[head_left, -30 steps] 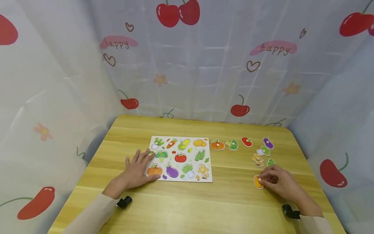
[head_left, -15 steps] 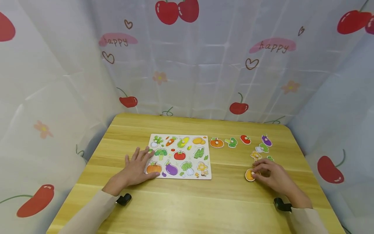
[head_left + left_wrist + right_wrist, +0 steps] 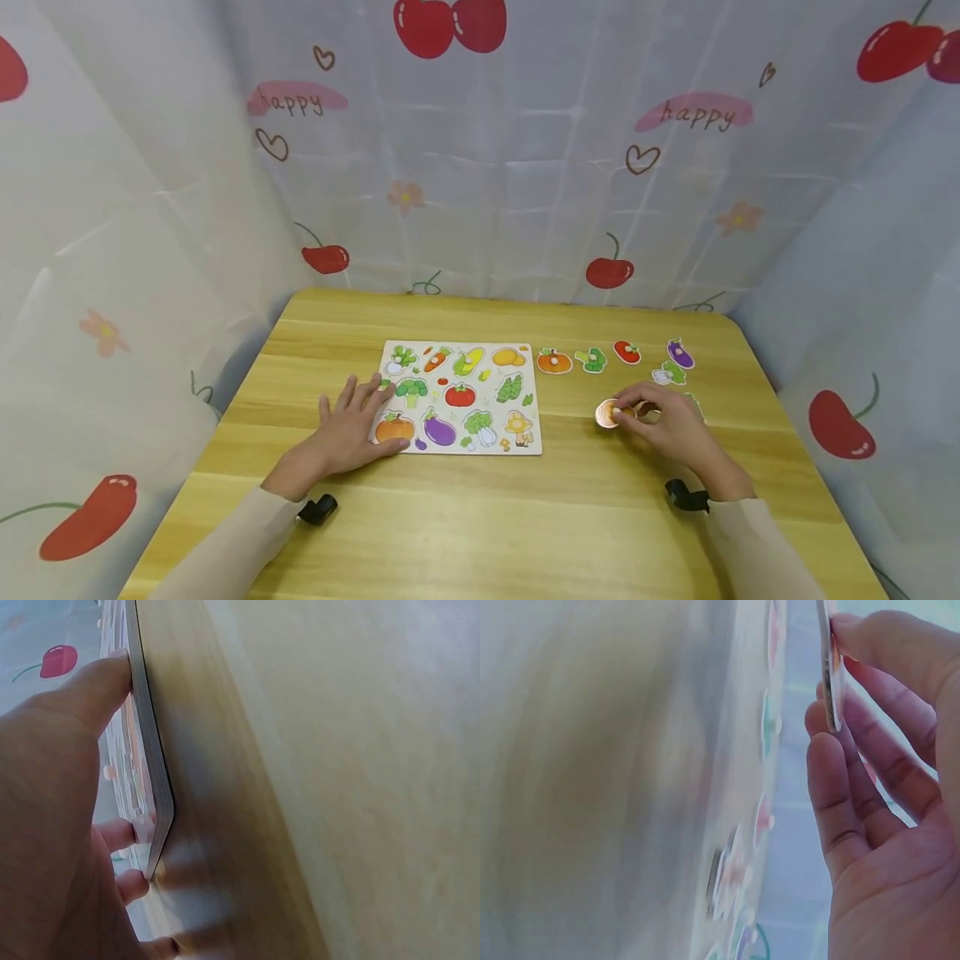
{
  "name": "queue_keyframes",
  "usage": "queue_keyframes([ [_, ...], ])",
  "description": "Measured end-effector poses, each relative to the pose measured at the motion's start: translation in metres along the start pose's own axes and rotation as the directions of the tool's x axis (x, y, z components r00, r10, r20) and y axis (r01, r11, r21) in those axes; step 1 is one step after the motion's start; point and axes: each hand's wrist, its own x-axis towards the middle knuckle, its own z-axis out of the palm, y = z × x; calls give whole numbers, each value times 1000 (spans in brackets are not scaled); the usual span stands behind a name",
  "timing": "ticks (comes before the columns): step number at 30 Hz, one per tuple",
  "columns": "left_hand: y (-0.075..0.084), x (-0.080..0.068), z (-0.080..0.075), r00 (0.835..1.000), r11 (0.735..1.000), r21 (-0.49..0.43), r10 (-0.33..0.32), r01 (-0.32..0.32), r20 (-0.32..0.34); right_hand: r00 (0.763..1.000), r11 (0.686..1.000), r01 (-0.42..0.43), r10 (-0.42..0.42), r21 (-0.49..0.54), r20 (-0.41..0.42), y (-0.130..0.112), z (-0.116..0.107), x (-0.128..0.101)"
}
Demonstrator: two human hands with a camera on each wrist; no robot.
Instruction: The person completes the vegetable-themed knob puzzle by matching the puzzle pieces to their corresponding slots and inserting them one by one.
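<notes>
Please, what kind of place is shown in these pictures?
Probably a small tabletop play corner set up for recording: a wooden table enclosed by cherry-print curtains, with a vegetable puzzle board and loose puzzle pieces lying on the table.

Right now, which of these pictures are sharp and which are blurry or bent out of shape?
Head view: evenly lit and sharp, the table edges bowed by a wide lens, soft shadows under both hands. Left wrist view: the puzzle board edge is crisp, the wood beyond it soft. Right wrist view: the tabletop smears with motion blur, while the right hand and the piece it pinches stay fairly clear.
</notes>
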Motion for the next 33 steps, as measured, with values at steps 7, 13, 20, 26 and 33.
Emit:
queue_keyframes([
  [7,0,-1,0,1000,1000,-4,3,-3,8,1000,1000,9,-9,13,-27,-4,11,15],
  [13,-1,0,0,1000,1000,4,6,-6,-9,999,1000,11,-11,-1,-45,-8,18,30],
  [20,0,0,-1,1000,1000,7,2,-2,-4,999,1000,6,-7,-21,-48,-12,26,49],
  [26,1,1,1,1000,1000,12,7,-7,0,998,999,-12,10,-31,-66,-15,34,61],
  [33,1,2,-1,1000,1000,7,8,-8,7,996,1000,-20,18,-19,-90,-22,43,77],
])
